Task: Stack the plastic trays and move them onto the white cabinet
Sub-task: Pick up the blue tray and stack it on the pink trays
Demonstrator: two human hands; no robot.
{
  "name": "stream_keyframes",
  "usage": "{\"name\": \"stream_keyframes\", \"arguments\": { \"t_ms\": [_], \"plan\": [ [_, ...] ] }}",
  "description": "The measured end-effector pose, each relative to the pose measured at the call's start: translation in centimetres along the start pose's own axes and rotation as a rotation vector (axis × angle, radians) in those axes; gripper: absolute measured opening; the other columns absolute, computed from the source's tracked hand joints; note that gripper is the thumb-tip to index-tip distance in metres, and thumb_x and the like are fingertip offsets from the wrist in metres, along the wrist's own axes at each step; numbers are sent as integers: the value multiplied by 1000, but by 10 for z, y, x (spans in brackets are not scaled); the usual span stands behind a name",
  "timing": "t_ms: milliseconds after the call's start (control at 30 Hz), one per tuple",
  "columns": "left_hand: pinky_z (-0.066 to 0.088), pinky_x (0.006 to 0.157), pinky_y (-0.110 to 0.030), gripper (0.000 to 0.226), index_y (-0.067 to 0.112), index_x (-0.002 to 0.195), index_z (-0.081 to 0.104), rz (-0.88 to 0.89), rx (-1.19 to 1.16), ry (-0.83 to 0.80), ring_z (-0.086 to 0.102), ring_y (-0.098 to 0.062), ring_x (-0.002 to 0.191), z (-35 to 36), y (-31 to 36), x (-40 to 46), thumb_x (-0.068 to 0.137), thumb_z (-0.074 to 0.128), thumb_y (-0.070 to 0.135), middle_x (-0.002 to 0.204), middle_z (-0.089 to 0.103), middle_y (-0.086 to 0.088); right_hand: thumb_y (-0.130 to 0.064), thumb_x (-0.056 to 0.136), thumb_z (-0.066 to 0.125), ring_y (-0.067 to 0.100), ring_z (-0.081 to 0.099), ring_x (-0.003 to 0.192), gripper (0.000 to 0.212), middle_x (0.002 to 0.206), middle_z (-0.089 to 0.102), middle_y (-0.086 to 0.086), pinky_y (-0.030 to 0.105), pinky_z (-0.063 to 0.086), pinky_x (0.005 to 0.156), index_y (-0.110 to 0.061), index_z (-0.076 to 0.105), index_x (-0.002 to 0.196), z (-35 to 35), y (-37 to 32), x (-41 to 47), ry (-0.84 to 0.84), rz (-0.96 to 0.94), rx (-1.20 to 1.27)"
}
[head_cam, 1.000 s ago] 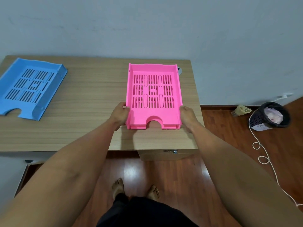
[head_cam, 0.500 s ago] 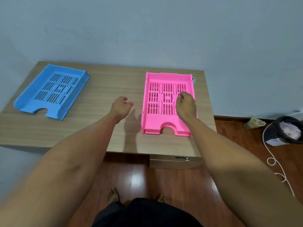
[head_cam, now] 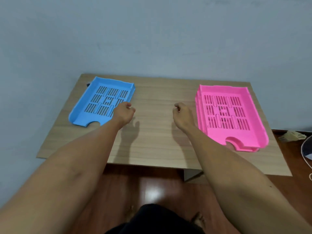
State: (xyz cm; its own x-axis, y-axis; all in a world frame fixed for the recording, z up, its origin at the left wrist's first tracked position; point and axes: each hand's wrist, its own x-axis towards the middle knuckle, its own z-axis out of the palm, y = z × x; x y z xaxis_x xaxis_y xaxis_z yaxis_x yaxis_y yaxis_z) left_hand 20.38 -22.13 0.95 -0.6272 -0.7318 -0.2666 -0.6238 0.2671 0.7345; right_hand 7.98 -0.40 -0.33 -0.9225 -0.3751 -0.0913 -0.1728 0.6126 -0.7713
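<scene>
A blue slotted plastic tray (head_cam: 94,100) lies flat at the left end of the wooden desk (head_cam: 152,142). At the right end lies a pink tray (head_cam: 243,132), and more pink edges show under its rim, like a stack. My left hand (head_cam: 124,113) hovers over the blue tray's near right corner, fingers loosely curled and holding nothing. My right hand (head_cam: 183,115) hangs over the bare desk just left of the pink tray, fingers curled and empty. No white cabinet is in view.
A grey wall stands right behind the desk. The desk's drawer unit (head_cam: 192,176) juts below its front edge. To the right on the wood floor are a yellowish bag (head_cam: 293,135), a dark bin's edge (head_cam: 306,147) and a white cable (head_cam: 307,163).
Both hands have let go of the pink tray, which rests on the desk. They moved left, the left hand to the blue tray. The view has swung left.
</scene>
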Motion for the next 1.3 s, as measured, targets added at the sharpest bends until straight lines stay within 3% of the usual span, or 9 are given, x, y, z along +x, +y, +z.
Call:
{"name": "stream_keyframes", "arguments": {
  "t_ms": [133,333,500,667,800,967,1067,1167,1300],
  "plan": [
    [42,109,-37,45,7,137,61,18,99,-5,59,-34,127,-66,-55,27,96,64,25,132,67,-16,-15,97,54,35,66,117,36,125,73,17,39,51,103,-6,68,129,71,-43,-17,-19,58,27],
    [39,115,-39,52,6,145,54,-43,118,37,52,-34,137,-136,-133,65,97,62,24,150,55,-18,-17,98,55,35,67,115,39,122,73,18,36,50,100,-6,64,134,163,-91,-32,-118,81,40],
    [39,110,-37,54,-1,144,50,-70,114,84,54,-37,134,-165,-173,92,95,63,17,146,55,-23,-19,101,54,33,60,127,48,139,62,19,38,46,105,-4,51,147,219,-112,-32,-225,120,39],
    [47,97,-42,43,2,128,54,-102,147,76,59,-41,119,-177,-204,115,91,63,21,130,60,-24,-14,99,55,29,66,104,29,124,68,13,37,51,80,-6,60,127,261,-118,-27,-278,128,33],
    [48,93,-39,41,1,129,55,-75,122,106,62,-40,117,-173,-213,116,93,61,19,128,65,-23,-9,101,50,22,62,96,32,125,69,11,43,58,89,-10,57,132,277,-115,-25,-248,155,34],
    [50,94,-40,41,2,132,60,-108,118,63,64,-40,116,-165,-222,104,94,59,18,126,68,-23,6,98,36,17,58,79,35,104,62,3,25,41,58,-6,56,125,267,-112,-20,-158,213,-48],
    [44,79,-31,36,6,128,66,-95,77,-12,66,-31,105,-158,-226,94,95,53,8,120,71,-17,7,97,36,23,60,88,37,103,61,2,28,44,64,-5,57,125,260,-109,-15,-138,231,-69],
    [45,78,-29,39,5,127,68,-74,29,-26,68,-32,105,-155,-224,88,94,48,2,123,72,-16,9,99,37,22,59,89,39,104,59,3,32,46,72,-3,56,130,254,-107,-14,-143,238,-67],
    [47,75,-27,39,8,127,68,-93,-27,-6,63,-20,92,-151,-205,81,97,44,1,124,72,-11,9,101,36,21,59,88,39,104,60,3,30,46,67,-5,57,131,240,-105,-18,-112,241,-36]
  ]
}}
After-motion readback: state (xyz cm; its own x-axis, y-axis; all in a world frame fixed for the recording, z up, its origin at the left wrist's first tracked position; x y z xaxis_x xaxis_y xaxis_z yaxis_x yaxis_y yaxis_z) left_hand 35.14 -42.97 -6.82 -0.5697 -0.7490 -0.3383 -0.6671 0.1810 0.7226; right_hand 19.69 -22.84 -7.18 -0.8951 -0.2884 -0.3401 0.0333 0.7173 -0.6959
